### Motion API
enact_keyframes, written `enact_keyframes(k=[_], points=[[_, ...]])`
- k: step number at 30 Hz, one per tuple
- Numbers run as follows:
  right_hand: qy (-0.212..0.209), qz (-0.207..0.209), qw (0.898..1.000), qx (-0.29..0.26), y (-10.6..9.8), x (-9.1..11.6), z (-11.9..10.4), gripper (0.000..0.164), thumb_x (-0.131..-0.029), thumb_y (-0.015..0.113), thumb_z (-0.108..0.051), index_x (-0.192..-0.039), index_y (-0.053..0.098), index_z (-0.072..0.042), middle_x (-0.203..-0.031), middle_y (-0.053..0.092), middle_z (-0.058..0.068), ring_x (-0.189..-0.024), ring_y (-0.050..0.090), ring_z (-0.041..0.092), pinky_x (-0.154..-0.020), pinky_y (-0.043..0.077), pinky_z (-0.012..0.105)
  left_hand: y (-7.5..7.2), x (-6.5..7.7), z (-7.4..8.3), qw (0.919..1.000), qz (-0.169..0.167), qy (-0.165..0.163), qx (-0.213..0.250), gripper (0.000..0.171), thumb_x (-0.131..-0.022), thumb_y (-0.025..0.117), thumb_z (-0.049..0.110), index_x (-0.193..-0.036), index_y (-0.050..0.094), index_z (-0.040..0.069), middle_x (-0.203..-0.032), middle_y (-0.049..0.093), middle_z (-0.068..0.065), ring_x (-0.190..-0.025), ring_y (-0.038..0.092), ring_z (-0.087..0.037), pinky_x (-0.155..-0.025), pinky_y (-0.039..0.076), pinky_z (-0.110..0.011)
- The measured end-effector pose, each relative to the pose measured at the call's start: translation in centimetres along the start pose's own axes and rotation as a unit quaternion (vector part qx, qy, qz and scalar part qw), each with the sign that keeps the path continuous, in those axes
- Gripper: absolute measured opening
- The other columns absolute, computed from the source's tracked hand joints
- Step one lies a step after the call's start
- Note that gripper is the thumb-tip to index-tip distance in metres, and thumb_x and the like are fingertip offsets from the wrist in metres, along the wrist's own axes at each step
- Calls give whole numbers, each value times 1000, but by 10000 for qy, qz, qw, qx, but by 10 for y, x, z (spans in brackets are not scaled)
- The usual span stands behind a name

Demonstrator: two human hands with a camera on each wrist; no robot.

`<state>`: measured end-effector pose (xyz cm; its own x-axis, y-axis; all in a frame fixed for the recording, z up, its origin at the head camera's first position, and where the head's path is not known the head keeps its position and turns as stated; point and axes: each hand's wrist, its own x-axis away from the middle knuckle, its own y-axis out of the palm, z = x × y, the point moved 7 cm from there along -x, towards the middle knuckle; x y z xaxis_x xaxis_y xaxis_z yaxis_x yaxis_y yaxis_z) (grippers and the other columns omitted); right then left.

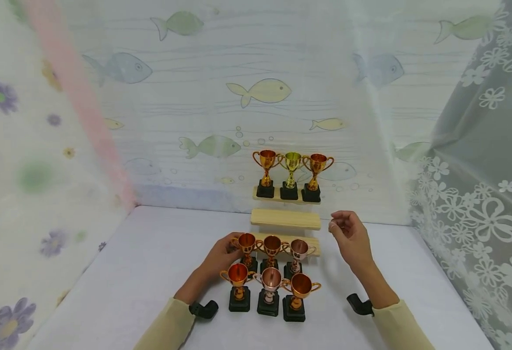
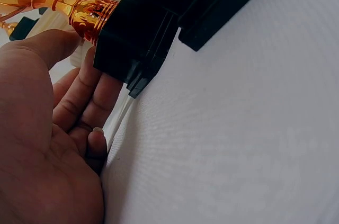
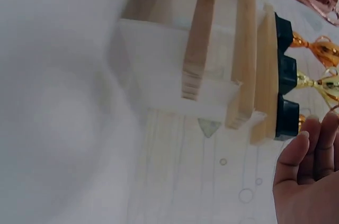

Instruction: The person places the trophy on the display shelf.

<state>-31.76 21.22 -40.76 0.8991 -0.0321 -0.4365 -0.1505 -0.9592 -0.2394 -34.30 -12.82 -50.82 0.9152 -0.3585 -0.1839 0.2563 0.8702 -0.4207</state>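
Note:
My left hand [image 1: 219, 256] is at the back-left trophy cup [image 1: 247, 247] of the group on the table. In the left wrist view, the thumb lies by that trophy's orange-gold stem [image 2: 91, 16] and the fingers are against its black base [image 2: 132, 38]. To the right of the shelf, my right hand [image 1: 353, 241] is raised with loosely bent fingers and holds nothing. Beside the held trophy stand a copper cup [image 1: 272, 247] and a pink-gold cup [image 1: 299, 250]. Nearer me is a row with an orange cup [image 1: 238, 276], a pink-gold cup [image 1: 271, 280] and a bronze cup [image 1: 301, 287].
A stepped stand has a pale wooden middle shelf [image 1: 285, 219] and a lower shelf [image 1: 312, 245], partly hidden by cups. Its top shelf [image 3: 267, 75] bears two orange-gold trophies and one yellow-gold trophy [image 1: 291, 165]. Patterned curtains [image 1: 185, 97] surround the white table [image 1: 150, 253].

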Motion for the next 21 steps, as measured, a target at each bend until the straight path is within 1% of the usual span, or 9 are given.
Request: enact_keyframes(k=[2,6,9,11,13,14,17,19,21], points=[[-102,-225,9997,-16,3,5,-7,21,-99,59,-4,-119,55,0,-95,61,18,-82,61,19,-75,52,21,1,-3,-11,10000,42,-12,-28,37,-98,63,14,-134,58,23,-115,69,0,-97,67,-15,-88,51,-38],[-356,-719,9966,178,6,14,-11,19,-96,57,5,-115,56,3,-86,62,20,-73,60,23,-69,52,24,2,-2,-13,10000,30,-22,-31,37,-99,62,15,-134,58,23,-115,69,1,-98,66,-14,-89,51,-38],[-421,-1103,9928,216,5,18,-5,17,-96,59,5,-112,58,0,-82,64,16,-71,62,22,-69,53,26,3,-1,-12,10000,1,-11,-37,37,-99,62,15,-135,58,22,-118,68,1,-100,66,-15,-90,51,-39],[-456,-1507,9874,137,6,20,-3,14,-96,61,3,-109,60,-2,-83,65,12,-72,63,20,-69,54,29,3,-1,-12,10000,0,-26,-2,37,-99,62,15,-135,58,23,-117,69,1,-100,66,-15,-90,51,-38],[-542,-2033,9776,50,8,24,-4,10,-96,62,1,-105,62,-4,-84,66,9,-73,65,20,-69,55,32,3,-1,-11,10000,2,2,54,38,-99,62,13,-135,57,22,-116,69,0,-100,66,-16,-88,52,-37],[-606,-2331,9706,-9,10,26,-5,9,-96,62,0,-104,64,-5,-84,67,9,-74,65,21,-69,55,33,3,-1,-11,10000,1,17,65,38,-99,62,13,-136,57,22,-116,69,-1,-99,67,-16,-87,52,-36],[-820,-3199,9437,-179,15,35,-11,11,-97,62,0,-104,66,-8,-88,68,9,-77,67,22,-68,56,35,2,-1,-12,10000,4,2,22,39,-98,62,14,-136,57,23,-115,69,0,-99,66,-16,-86,52,-35],[-796,-3641,9275,-275,19,40,-13,15,-97,62,-1,-106,67,-11,-90,70,9,-79,68,23,-68,57,36,2,-2,-12,10000,8,18,-14,39,-99,63,15,-136,57,23,-116,69,1,-99,66,-15,-88,52,-37],[-795,-4039,9107,-355,22,45,-14,17,-97,62,0,-110,67,-11,-93,71,9,-81,69,25,-69,57,38,2,-2,-12,10000,5,26,-44,38,-99,63,17,-136,57,24,-117,69,2,-100,66,-15,-89,52,-39]])
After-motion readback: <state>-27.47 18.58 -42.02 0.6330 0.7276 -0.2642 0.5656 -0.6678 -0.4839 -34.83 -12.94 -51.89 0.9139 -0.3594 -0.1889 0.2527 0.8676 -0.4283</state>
